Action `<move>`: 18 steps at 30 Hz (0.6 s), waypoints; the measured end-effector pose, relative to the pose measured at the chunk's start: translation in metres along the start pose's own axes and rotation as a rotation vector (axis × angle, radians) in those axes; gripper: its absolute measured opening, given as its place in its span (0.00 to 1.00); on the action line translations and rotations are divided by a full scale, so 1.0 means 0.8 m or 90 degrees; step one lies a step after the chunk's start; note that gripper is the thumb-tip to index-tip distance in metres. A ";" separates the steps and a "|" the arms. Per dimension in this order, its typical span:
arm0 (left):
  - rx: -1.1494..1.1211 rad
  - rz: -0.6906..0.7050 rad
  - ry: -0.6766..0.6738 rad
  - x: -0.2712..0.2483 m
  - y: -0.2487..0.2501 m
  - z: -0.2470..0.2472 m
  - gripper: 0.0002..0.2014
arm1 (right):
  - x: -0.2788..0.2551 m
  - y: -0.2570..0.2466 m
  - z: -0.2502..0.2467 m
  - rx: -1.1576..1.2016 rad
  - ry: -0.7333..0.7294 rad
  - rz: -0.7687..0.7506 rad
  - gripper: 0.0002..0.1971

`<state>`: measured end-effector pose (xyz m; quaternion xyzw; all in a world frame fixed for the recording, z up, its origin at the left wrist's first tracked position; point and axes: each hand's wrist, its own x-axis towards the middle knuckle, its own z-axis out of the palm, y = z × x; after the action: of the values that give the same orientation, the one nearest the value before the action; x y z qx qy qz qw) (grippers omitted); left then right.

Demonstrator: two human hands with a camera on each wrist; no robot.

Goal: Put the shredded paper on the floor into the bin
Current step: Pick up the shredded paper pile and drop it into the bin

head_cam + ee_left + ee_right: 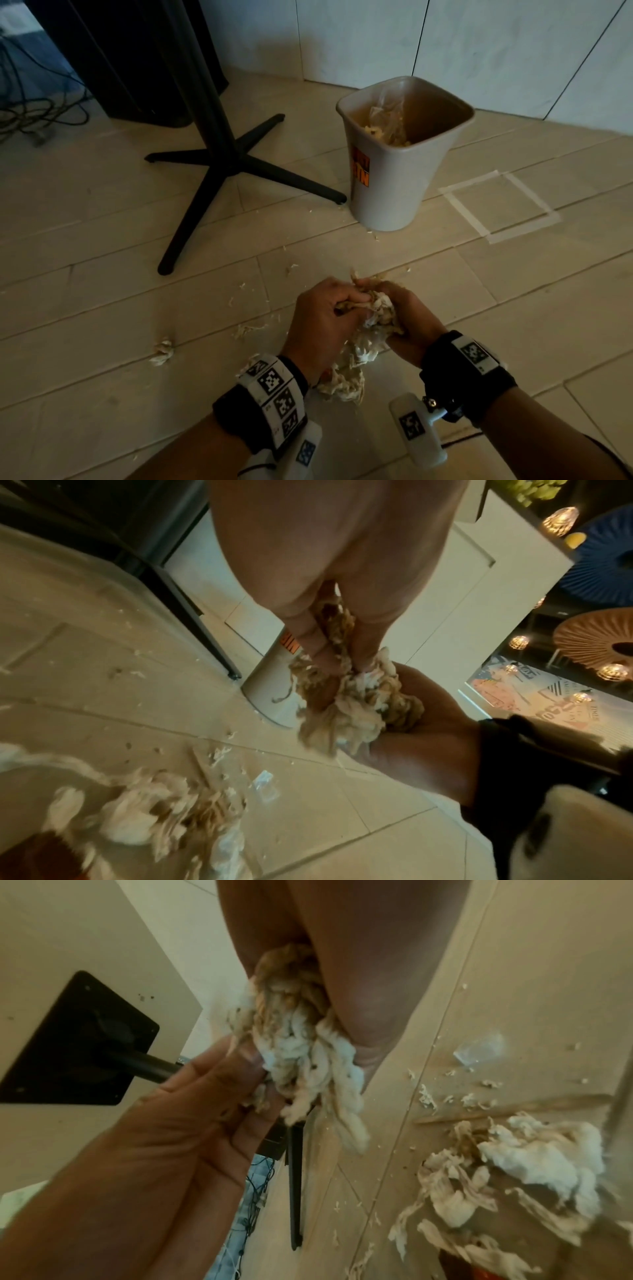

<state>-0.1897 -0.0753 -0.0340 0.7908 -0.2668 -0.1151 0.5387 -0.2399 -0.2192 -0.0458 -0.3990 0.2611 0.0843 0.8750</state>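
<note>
Low over the floor, my left hand (325, 317) and right hand (406, 317) press together around a wad of white and tan shredded paper (373, 315). Fingers of both curl into it. In the left wrist view the wad (356, 707) sits between my left fingers (318, 653) and the right palm. The right wrist view shows strands (301, 1066) hanging from the grip. A loose pile of shreds (342, 380) lies on the floor under my wrists, also visible as the pile (514, 1167). The grey bin (390, 192) stands ahead, slightly right, with shreds and a clear bag inside.
A black table pedestal with cross feet (219, 164) stands left of the bin. Small paper clumps (164, 351) and scraps (246, 329) dot the floor to the left. A taped square (500, 205) marks the floor right of the bin. Wall panels rise behind; cables lie far left.
</note>
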 end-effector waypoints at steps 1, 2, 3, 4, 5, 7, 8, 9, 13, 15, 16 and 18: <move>0.019 0.001 0.003 0.005 0.001 -0.002 0.08 | -0.003 0.000 0.001 -0.013 -0.029 -0.004 0.15; 0.034 0.001 0.003 0.010 0.003 -0.005 0.07 | -0.006 0.001 0.001 -0.029 -0.048 -0.009 0.19; 0.049 0.009 -0.001 0.013 0.004 -0.008 0.07 | -0.007 0.003 0.000 -0.044 -0.065 -0.012 0.22; 0.061 0.023 -0.011 0.016 0.006 -0.011 0.07 | -0.009 0.005 0.001 -0.053 -0.072 -0.015 0.22; 0.071 0.036 -0.024 0.018 0.007 -0.012 0.08 | -0.009 0.006 0.002 -0.058 -0.064 -0.023 0.21; 0.085 0.037 -0.053 0.017 0.013 -0.011 0.13 | -0.010 0.006 0.008 -0.061 -0.048 -0.038 0.19; 0.098 0.028 -0.060 0.016 0.016 -0.010 0.16 | -0.009 0.005 0.012 -0.059 -0.034 -0.044 0.18; 0.114 0.018 -0.064 0.015 0.018 -0.008 0.19 | -0.009 0.005 0.014 -0.055 -0.011 -0.051 0.17; 0.081 -0.059 -0.155 0.004 0.024 0.000 0.38 | -0.004 0.006 0.015 0.029 0.059 -0.084 0.14; 0.020 -0.092 -0.205 -0.003 0.029 0.004 0.46 | -0.003 0.007 0.016 0.067 0.091 -0.094 0.11; -0.003 -0.106 -0.221 -0.005 0.032 0.006 0.49 | -0.002 0.007 0.018 0.079 0.124 -0.093 0.11; -0.011 -0.127 -0.232 -0.008 0.032 0.014 0.51 | 0.002 0.009 0.020 0.067 0.202 -0.087 0.14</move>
<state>-0.2077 -0.0877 -0.0157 0.7748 -0.2793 -0.3113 0.4740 -0.2350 -0.2025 -0.0426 -0.3781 0.3718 -0.0531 0.8462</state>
